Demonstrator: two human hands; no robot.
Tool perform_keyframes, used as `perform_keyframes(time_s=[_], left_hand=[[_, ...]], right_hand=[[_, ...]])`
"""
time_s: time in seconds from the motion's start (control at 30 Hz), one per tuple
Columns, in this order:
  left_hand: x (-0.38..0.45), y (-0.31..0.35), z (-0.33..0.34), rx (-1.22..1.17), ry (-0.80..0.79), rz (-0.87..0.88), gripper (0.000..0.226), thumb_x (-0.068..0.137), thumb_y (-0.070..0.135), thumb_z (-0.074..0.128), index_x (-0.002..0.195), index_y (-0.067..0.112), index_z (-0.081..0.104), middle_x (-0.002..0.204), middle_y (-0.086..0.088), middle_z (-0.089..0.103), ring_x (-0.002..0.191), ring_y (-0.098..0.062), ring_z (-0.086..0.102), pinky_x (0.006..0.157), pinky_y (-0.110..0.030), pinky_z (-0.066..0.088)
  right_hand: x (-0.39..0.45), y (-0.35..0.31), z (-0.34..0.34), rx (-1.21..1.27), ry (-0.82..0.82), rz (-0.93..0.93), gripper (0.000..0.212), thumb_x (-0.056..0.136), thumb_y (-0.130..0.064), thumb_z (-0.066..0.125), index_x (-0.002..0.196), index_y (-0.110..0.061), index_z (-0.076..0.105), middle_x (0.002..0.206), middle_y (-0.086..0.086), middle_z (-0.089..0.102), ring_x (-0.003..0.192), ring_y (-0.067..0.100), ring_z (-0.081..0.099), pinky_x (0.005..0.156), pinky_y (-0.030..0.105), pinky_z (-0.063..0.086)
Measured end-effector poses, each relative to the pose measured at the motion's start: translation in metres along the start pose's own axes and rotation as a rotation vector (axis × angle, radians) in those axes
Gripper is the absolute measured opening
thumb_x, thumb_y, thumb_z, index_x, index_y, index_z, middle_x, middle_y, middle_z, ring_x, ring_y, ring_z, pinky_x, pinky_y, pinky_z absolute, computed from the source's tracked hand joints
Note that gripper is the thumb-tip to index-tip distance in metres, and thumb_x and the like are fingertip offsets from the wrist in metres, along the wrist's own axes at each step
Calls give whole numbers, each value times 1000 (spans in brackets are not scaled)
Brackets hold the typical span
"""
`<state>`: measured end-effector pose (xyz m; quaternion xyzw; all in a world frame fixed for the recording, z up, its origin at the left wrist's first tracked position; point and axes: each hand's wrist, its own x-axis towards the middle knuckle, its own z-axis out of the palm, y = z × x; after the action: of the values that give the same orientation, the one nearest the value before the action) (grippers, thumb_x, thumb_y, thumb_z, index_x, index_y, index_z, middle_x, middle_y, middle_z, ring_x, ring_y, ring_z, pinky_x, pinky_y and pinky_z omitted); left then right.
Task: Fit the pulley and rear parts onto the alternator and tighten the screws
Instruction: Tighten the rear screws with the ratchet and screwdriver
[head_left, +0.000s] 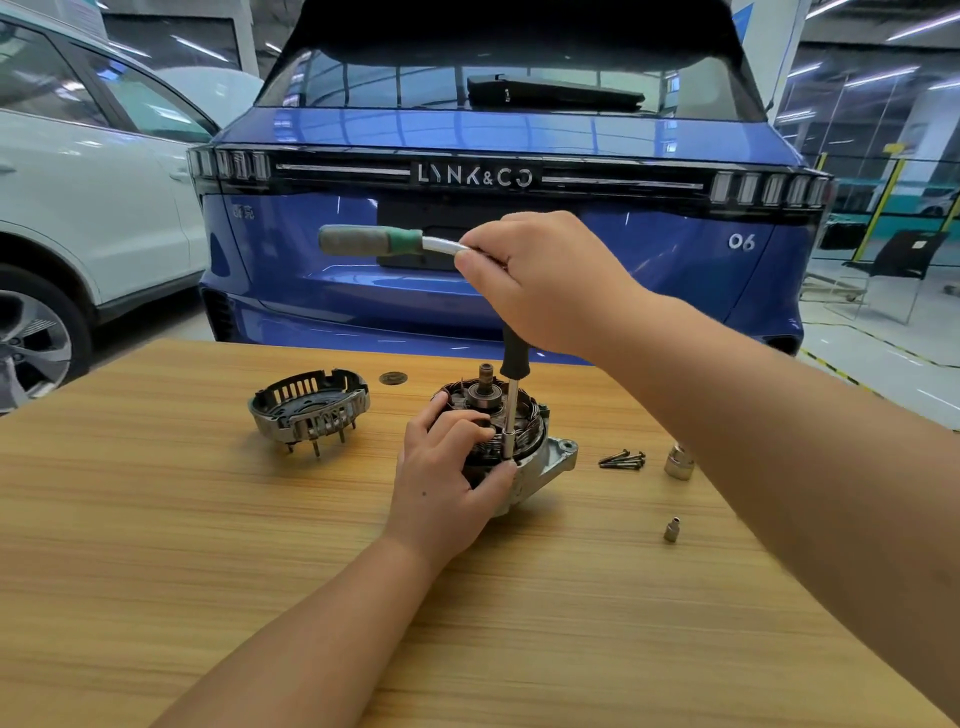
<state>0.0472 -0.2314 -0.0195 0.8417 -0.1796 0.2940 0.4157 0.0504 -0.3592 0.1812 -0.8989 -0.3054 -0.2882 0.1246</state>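
Left of centre on the table the rear cover waits. Mid-frame your left hand grips the alternator to steady it; your right hand clasps the T-wrench upright on a screw; spare screws lie right.

Two hands, one alternator, one rear cover, one T-handle wrench, two loose sockets, a small cluster of screws, uncountable, one coin, two cars, one wooden table
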Motion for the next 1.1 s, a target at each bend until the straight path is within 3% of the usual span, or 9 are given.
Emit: perform_keyframes(time_s=[0.1, 0.23, 0.4, 0.6, 0.73, 0.83, 0.93, 1.03, 1.1], left_hand=[[0, -1, 0, 3, -6, -7, 32, 83, 43, 65, 106, 20, 67, 127, 16, 58, 148, -17, 20, 116, -50, 24], [1, -2, 0, 15, -7, 2, 32, 83, 45, 63, 106, 22, 66, 125, 21, 54, 146, -12, 19, 115, -47, 22], [1, -2, 0, 21, -8, 4, 33, 84, 47, 62, 107, 24, 66, 125, 24, 51, 143, -4, 15, 114, -44, 21], [2, -3, -1, 31, -10, 15, 33, 83, 48, 62, 107, 24, 66, 125, 24, 51, 147, -12, 20, 114, -42, 23], [2, -3, 0, 39, -6, 14, 33, 84, 46, 63, 108, 24, 66, 124, 23, 51, 147, -13, 20, 114, -42, 22], [2, -3, 0, 34, -8, 7, 33, 83, 46, 63, 108, 23, 67, 125, 22, 52, 147, -13, 20, 115, -43, 22], [1, -2, -1, 18, -4, 3, 34, 83, 45, 64, 107, 22, 67, 127, 16, 57, 147, -14, 21, 115, -43, 22], [1, -2, -1, 2, 2, 0, 33, 83, 44, 65, 106, 20, 67, 128, 12, 60, 146, -12, 21, 116, -43, 23], [1, -1, -1, 3, 0, -5, 33, 83, 43, 65, 107, 20, 67, 128, 12, 60, 146, -12, 20, 115, -44, 23]], right_hand=[[9, -4, -9, 38, -99, 126, 38, 102, -26, 45, 65, -14, 50, 60, 5, 51, 57, 22, 40, 53, 33, 32], [19, -8, -16, 363, -169, 486, 21, 97, -16, 50, 82, -7, 62, 68, 7, 70, 56, 19, 62, 56, 28, 50], [12, 3, -15, 1056, -93, 864, 16, 98, -16, 52, 107, -6, 62, 71, 2, 75, 74, 23, 77, 88, 43, 54], [-6, 22, -5, 1674, -22, 933, 19, 96, -24, 55, 113, -18, 61, 86, -9, 76, 82, 17, 77, 98, 56, 34], [-18, 12, 17, 1798, 276, 788, 12, 97, -31, 64, 93, -20, 67, 84, -9, 74, 81, 13, 73, 95, 44, 47], [-29, 9, 30, 1580, 450, 486, 17, 97, -32, 64, 84, -25, 74, 89, -2, 72, 83, 14, 69, 78, 35, 54], [-36, 11, 38, 899, 588, 182, 11, 98, -19, 64, 99, -20, 75, 99, -4, 72, 95, 6, 67, 87, 27, 55], [-35, 15, 41, 391, 630, 3, 20, 94, -3, 65, 111, -5, 74, 123, 7, 68, 115, 24, 63, 100, 32, 49], [-32, 17, 39, 199, 589, -59, 24, 95, -3, 59, 115, -2, 72, 117, 12, 70, 106, 32, 63, 92, 41, 51]])
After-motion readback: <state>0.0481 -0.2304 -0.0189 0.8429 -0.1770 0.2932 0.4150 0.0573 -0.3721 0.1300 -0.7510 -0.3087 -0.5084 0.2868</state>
